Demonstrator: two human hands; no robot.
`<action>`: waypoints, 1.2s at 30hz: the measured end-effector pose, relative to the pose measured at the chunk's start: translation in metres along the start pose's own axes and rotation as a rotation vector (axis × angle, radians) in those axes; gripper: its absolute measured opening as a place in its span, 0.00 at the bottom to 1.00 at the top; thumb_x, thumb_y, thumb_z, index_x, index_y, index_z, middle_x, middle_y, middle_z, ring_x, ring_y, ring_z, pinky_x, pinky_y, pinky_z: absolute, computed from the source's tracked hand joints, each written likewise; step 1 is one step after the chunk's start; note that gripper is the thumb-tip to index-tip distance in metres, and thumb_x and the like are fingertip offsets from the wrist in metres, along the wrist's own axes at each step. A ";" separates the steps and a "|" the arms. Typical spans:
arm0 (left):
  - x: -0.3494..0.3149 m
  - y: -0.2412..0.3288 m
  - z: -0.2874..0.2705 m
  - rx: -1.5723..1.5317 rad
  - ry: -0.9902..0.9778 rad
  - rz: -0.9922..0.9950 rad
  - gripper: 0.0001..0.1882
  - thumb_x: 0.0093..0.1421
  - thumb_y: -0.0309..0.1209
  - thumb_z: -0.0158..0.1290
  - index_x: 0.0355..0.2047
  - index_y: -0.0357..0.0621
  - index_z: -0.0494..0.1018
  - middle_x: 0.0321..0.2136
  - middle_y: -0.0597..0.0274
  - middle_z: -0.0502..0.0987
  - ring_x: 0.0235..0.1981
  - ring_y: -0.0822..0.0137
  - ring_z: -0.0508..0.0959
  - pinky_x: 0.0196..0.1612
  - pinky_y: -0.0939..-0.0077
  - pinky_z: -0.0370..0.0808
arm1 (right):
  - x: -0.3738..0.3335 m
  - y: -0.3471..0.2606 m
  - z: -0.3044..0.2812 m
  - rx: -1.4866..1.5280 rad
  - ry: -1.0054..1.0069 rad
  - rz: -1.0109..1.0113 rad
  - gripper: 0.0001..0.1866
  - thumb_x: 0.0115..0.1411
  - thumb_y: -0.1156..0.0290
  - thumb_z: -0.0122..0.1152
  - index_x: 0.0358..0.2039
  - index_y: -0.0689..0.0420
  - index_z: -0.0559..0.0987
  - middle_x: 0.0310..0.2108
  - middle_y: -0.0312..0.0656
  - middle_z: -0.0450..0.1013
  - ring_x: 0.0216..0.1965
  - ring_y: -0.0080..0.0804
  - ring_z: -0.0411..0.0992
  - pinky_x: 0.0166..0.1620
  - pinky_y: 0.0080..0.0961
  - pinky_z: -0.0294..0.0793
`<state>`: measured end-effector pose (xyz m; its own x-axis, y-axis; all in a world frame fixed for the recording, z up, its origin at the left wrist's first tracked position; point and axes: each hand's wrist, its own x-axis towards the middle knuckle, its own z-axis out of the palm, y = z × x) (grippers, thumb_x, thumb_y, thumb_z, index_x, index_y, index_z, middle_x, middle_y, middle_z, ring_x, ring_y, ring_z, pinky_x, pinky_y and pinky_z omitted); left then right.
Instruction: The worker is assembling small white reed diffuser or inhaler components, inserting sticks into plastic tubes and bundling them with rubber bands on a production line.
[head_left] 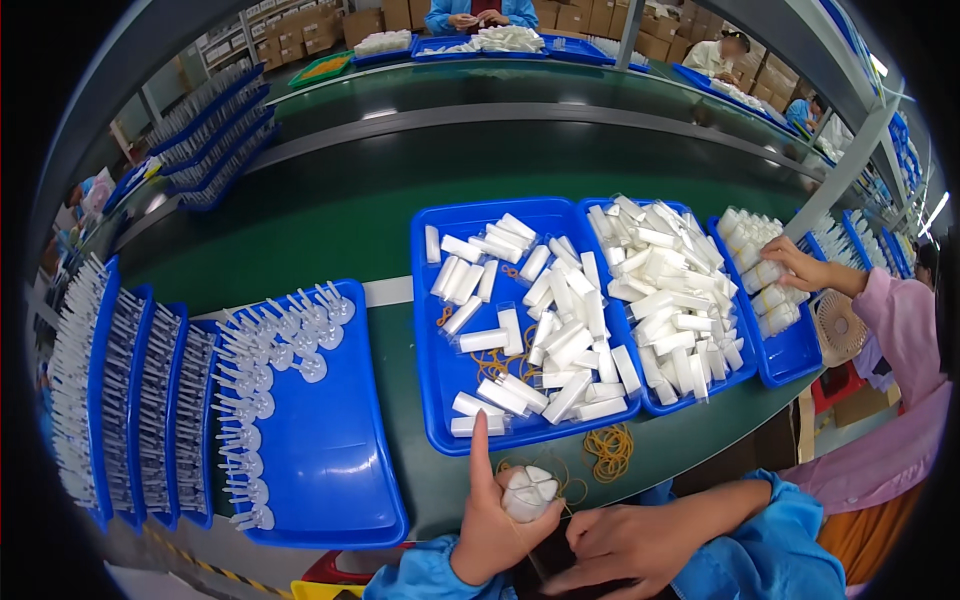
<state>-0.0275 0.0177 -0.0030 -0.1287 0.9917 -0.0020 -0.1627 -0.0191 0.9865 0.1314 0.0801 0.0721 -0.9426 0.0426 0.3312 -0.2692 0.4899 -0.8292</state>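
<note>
My left hand (492, 528) is wrapped round a bundle of small white blocks (530, 494), its index finger pointing up. A thin yellow rubber band (538, 562) runs from the bundle down to my right hand (640, 545), whose fingers and thumb appear to hold it stretched. Just beyond my hands, a heap of loose rubber bands (608, 452) lies on the green table. Past it stands a blue tray (424, 340) holding many white blocks (485, 340) in clear sleeves, with more bands among them.
A second blue tray (752, 374) of white blocks adjoins on the right. Beyond it, a pink-sleeved co-worker's hand (795, 264) reaches over a tray of banded bundles (765, 285). At left are a blue tray (330, 440) with clear stemmed pieces and several stacked trays (115, 400).
</note>
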 end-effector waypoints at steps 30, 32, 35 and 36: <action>-0.005 0.022 0.010 -0.016 -0.193 0.070 0.62 0.43 0.24 0.62 0.61 0.43 0.21 0.54 0.42 0.56 0.52 0.54 0.64 0.51 0.64 0.66 | -0.031 0.020 0.004 -0.509 0.406 0.239 0.21 0.43 0.65 0.68 0.41 0.51 0.76 0.39 0.40 0.69 0.34 0.37 0.73 0.35 0.27 0.75; -0.002 0.017 0.013 0.054 -0.216 0.060 0.61 0.43 0.23 0.62 0.62 0.45 0.23 0.53 0.44 0.59 0.51 0.56 0.65 0.51 0.66 0.66 | -0.035 0.020 0.007 -0.567 0.317 0.180 0.23 0.45 0.64 0.65 0.44 0.49 0.76 0.42 0.41 0.67 0.35 0.38 0.73 0.36 0.28 0.75; -0.004 0.010 0.015 0.046 -0.193 0.011 0.58 0.45 0.22 0.58 0.62 0.45 0.24 0.49 0.46 0.64 0.48 0.59 0.68 0.50 0.69 0.67 | -0.038 0.030 0.015 -0.631 0.320 0.114 0.22 0.45 0.65 0.63 0.43 0.53 0.74 0.43 0.43 0.66 0.35 0.39 0.72 0.36 0.29 0.75; -0.005 0.010 0.017 0.012 -0.198 -0.004 0.57 0.46 0.22 0.58 0.63 0.45 0.24 0.48 0.47 0.65 0.47 0.60 0.69 0.49 0.70 0.67 | -0.036 0.029 0.013 -0.659 0.350 0.077 0.19 0.47 0.64 0.65 0.41 0.52 0.76 0.39 0.39 0.69 0.33 0.34 0.73 0.32 0.26 0.75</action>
<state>-0.0121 0.0145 0.0097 0.0669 0.9974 0.0252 -0.1512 -0.0148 0.9884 0.1546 0.0817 0.0303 -0.8062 0.3184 0.4987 0.0723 0.8896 -0.4510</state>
